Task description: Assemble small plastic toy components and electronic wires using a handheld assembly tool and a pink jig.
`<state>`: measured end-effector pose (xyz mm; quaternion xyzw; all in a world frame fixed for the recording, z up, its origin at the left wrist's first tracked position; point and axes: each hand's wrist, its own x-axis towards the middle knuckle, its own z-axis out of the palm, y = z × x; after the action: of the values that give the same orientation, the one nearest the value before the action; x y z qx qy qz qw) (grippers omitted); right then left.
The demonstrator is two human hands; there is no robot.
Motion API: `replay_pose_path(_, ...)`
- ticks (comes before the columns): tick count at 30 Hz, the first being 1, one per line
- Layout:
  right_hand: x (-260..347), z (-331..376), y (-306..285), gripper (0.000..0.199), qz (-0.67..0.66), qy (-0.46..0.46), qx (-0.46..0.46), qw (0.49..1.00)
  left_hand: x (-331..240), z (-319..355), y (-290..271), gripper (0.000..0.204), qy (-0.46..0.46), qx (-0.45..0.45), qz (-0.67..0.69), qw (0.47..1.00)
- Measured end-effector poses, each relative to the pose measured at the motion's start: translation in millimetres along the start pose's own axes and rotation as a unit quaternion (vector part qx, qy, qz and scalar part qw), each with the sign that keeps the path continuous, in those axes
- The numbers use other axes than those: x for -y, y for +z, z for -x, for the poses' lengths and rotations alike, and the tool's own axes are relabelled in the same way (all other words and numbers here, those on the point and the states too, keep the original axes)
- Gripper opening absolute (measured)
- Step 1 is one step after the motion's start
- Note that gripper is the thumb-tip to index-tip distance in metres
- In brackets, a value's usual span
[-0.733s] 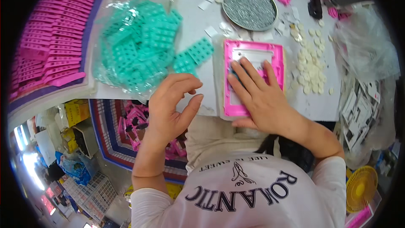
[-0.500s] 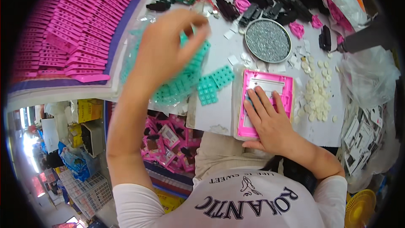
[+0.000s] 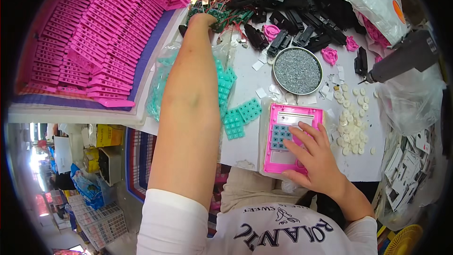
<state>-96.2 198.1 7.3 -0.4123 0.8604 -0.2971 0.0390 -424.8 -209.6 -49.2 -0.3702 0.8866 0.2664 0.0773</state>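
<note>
My left arm stretches far forward, and my left hand [image 3: 203, 20] is among green circuit boards [image 3: 231, 18] with red wires at the back of the table. Its fingers are mostly hidden there. My right hand [image 3: 315, 158] rests with spread fingers on an open pink plastic casing [image 3: 279, 165] near the front edge. Inside the casing a blue-grey rubber keypad [image 3: 279, 137] shows to the left of the fingertips. Beside the casing lie teal keypads [image 3: 241, 118]; a clear bag of more teal keypads [image 3: 225, 82] is partly covered by my left forearm.
Stacked pink casings [image 3: 108, 33] fill the left side. A round tin of small metal screws [image 3: 297, 71] stands behind the casing. White round pieces [image 3: 350, 125] lie to the right, below a grey power screwdriver [image 3: 401, 61]. Black plastic parts [image 3: 302, 19] are heaped at the back.
My left hand has moved from above the teal keypads forward to the circuit boards. My right hand has shifted right on the casing, and the blue-grey keypad now shows plainly.
</note>
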Motion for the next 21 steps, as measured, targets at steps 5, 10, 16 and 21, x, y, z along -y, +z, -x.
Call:
replay_pose_path(5, 9, 4, 2, 0.054, -0.022, -0.029, -0.007, 0.999, 41, -68, 17, 0.042, 0.027, -0.142, -0.006, 0.99)
replay_pose_path(10, 9, 24, -4, 0.046, -0.035, -0.019, -0.044, 0.998, 17, -53, 2, 0.027, -0.048, -0.079, 0.296, 0.951)
replay_pose_path(16, 3, 34, -14, 0.038, -0.065, -0.023, -0.115, 0.991, -23, 32, -47, 0.023, 0.283, -0.358, 0.117, 0.882)
replay_pose_path(21, 14, -5, -24, 0.03, -0.101, -0.091, -0.148, 0.98, 2, 56, -88, 0.016, 0.292, -0.208, 0.537, 0.764)
